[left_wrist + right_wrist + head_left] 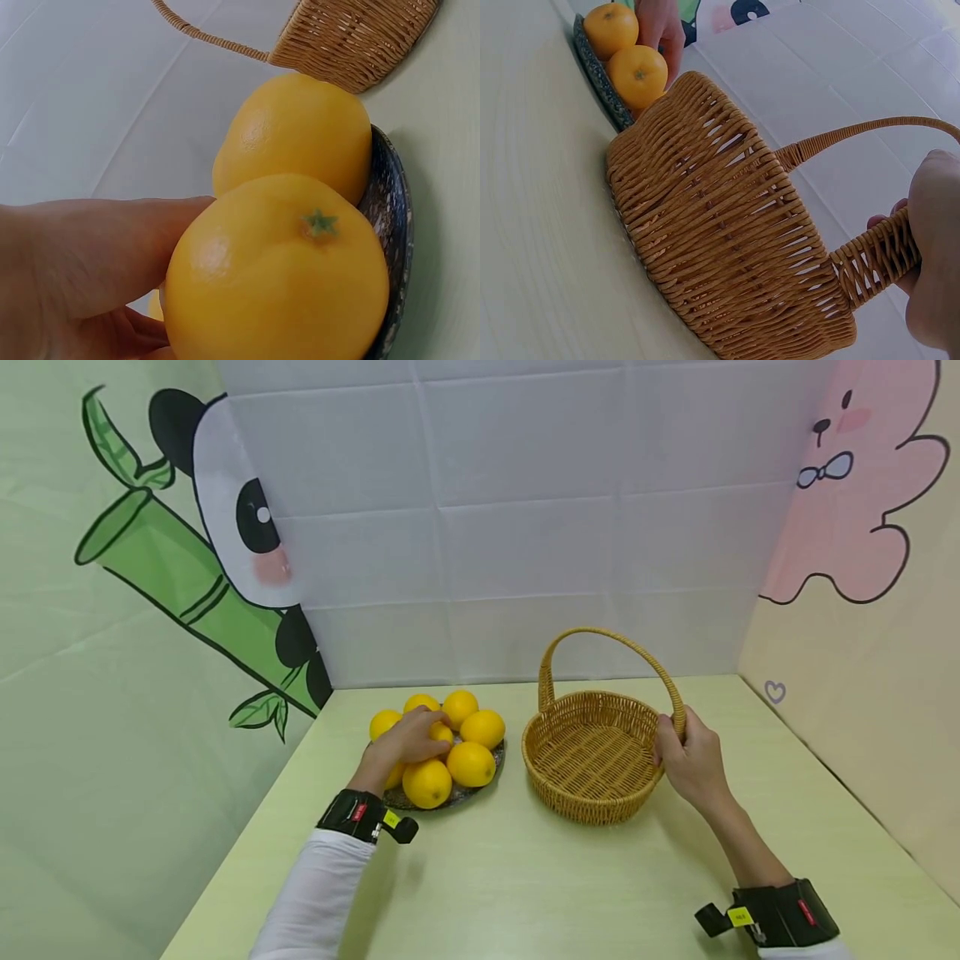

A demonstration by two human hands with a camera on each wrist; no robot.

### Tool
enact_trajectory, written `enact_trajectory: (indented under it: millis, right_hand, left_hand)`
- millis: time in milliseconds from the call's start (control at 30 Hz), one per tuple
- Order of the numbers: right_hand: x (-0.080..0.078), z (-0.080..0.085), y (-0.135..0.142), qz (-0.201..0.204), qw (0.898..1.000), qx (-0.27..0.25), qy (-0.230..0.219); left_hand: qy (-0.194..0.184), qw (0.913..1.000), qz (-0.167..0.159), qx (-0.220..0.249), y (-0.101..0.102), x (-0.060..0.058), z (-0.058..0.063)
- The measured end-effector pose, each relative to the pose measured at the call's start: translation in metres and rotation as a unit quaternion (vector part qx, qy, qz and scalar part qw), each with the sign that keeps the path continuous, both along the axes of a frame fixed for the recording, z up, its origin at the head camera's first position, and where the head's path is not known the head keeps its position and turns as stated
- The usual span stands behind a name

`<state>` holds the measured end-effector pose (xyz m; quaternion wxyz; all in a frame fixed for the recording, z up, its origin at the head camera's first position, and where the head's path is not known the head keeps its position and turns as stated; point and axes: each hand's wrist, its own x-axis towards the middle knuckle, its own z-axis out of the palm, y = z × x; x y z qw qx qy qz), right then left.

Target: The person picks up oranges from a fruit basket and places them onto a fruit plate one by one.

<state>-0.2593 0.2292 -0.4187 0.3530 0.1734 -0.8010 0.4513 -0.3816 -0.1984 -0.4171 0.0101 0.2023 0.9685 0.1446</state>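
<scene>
Yellow citrus fruits [471, 764] are heaped on a dark speckled plate [480, 791]; one near fruit [277, 270] shows a green star-shaped stem end. My left hand [408, 739] reaches over the heap, thumb and fingers on either side of a middle fruit [441, 732]. In the left wrist view, the nearest fruit hides most of that grip. To the right stands a woven wicker basket [588, 810] with nothing inside and a tall arched handle [600, 633]. My right hand [693, 758] grips the handle low on its right side, thumb toward the inside.
A pale wooden table [525, 893] carries the plate and the basket, with a small gap between them. Grey fabric [517, 543] hangs behind its far edge. Printed fabric walls with a panda [240, 510] and a pink animal [847, 527] flank it.
</scene>
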Motion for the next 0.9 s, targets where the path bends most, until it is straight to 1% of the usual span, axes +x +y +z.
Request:
enact_trajectory:
  millis: [167,400,567,633,767,900]
  right_hand:
    - [0.000,0.000,-0.001,-0.002,1.000,0.001,-0.001]
    - [-0.002,-0.003,0.001,-0.007,1.000,0.007,-0.004]
    - [-0.017,-0.017,0.011,-0.012,1.000,0.010,-0.003]
    - [-0.023,-0.023,0.015,-0.015,1.000,0.009,-0.006]
    - [-0.025,-0.027,0.018,-0.014,1.000,0.009,-0.008]
    - [-0.024,-0.027,0.018,-0.020,1.000,0.012,-0.004]
  left_hand:
    - [-0.001,1.0000,0.007,-0.001,0.001,0.001,0.000]
    - [-0.006,1.0000,0.007,0.003,0.002,0.004,0.002]
    - [-0.016,0.9998,0.012,0.004,0.003,0.009,0.007]
    - [-0.014,0.9998,0.009,0.006,0.003,0.011,0.010]
    - [0.016,0.9998,-0.004,0.011,0.002,0.013,0.013]
    - [0.053,0.9981,-0.018,0.024,0.002,0.012,0.012]
